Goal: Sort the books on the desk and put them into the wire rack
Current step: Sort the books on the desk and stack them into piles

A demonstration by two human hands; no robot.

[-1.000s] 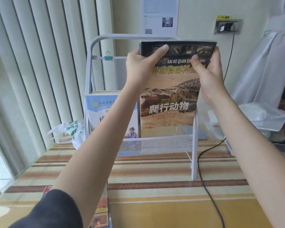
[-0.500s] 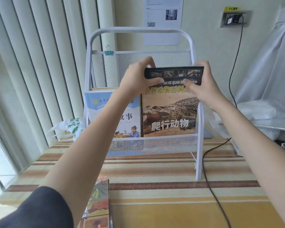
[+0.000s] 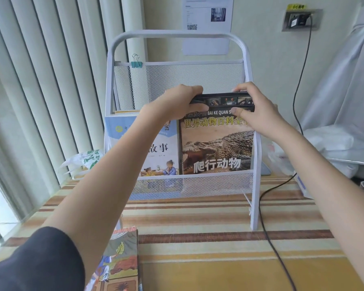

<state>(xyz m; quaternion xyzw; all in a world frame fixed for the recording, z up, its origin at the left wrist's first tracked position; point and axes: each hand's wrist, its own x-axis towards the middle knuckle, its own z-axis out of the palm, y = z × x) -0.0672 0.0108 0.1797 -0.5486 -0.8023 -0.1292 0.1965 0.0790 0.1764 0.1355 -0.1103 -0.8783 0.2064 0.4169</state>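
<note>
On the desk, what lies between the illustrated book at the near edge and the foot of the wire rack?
Only bare striped tablecloth; the head view shows nothing between the illustrated book and the wire rack. The black cable runs further right.

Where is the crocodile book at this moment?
In the head view the crocodile book stands in the wire rack, lower tier, right side, beside the blue storybook; the left hand and right hand grip its top.

A wire rack (image 3: 255, 185) is set on the desk (image 3: 219, 259) against the wall. In its front compartment a crocodile book (image 3: 216, 148) is stood right of a storybook (image 3: 156, 152), gripped at its top corners by the left hand (image 3: 172, 106) and right hand (image 3: 259, 114). Another book (image 3: 120, 261) is laid on the desk's near edge, left.
</note>
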